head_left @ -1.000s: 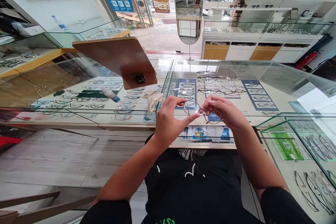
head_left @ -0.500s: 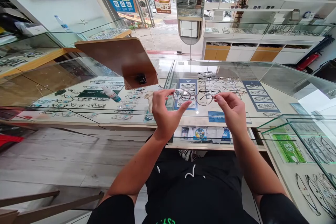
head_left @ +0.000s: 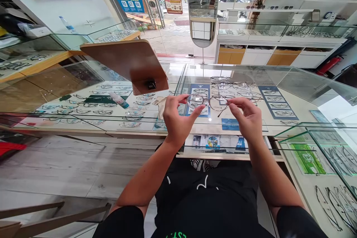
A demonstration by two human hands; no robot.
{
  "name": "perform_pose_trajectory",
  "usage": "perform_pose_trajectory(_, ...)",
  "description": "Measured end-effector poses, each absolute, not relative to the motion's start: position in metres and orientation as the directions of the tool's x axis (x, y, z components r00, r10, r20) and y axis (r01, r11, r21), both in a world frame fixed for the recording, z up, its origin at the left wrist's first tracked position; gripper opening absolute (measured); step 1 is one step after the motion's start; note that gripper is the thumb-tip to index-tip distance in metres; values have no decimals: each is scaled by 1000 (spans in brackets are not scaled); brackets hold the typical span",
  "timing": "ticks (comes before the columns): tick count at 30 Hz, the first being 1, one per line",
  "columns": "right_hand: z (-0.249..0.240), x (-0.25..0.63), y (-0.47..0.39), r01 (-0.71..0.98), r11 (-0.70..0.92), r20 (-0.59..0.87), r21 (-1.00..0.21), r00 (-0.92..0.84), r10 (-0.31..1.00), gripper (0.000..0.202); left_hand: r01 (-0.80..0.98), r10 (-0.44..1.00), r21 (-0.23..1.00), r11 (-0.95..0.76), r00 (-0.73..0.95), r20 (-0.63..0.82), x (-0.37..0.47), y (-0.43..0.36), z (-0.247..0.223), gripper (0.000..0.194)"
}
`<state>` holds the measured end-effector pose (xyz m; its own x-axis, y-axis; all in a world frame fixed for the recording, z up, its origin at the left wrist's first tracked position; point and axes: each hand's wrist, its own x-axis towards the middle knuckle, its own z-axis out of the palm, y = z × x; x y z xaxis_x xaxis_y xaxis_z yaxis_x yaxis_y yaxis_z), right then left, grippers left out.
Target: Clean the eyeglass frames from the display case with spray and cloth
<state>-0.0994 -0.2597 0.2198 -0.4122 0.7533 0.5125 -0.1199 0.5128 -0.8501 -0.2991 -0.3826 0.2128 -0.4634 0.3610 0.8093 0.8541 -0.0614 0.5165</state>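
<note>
A pair of thin, round-rimmed eyeglasses (head_left: 218, 109) is held up in front of me, above the glass display counter. My left hand (head_left: 180, 121) pinches its left end, with the thumb stretched out below the left lens. At the other end, my right hand (head_left: 249, 119) grips near the right hinge between thumb and fingers. One temple slants down below the right lens. Seen through and behind the lenses is a blue card (head_left: 198, 90) with frames on it, inside the counter.
On the left counter stand a brown tilted board (head_left: 125, 59) and a small white-and-blue bottle (head_left: 118, 99). Rows of eyeglasses (head_left: 103, 111) lie under the glass. An open drawer (head_left: 228, 156) is right before my body. A glass case with a green packet (head_left: 307, 158) stands at the right.
The eyeglasses have turned slightly in my hands, and a temple now shows hanging below the right lens. Both hands keep their grip and have barely moved.
</note>
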Motion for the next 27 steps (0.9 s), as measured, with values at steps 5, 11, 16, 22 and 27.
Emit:
perform_pose_trajectory(5,235,-102,-252,-64,658,638,-751,-329,696,12,775,491,617,-134,-489,721,-309,-375,230,54)
perform_pose_trajectory(11,292,-104,-226,-53,798,784,-601,-235,575,11,719,514,593,-362,-377,771,-329,-357,289,41)
perform_pose_trajectory(16,350,-108,-212,-52,903,900,-427,-117,419,10,824,292,370,-428,-262,920,-339,-338,347,26)
perform_pose_trajectory(22,388,-110,-209,-1,963,963,-268,-14,268,14,876,81,223,-428,-209,975,-341,-324,381,15)
perform_pose_trajectory(27,395,-107,-208,19,970,970,-243,-15,244,17,874,29,166,-456,-172,985,-338,-325,386,14)
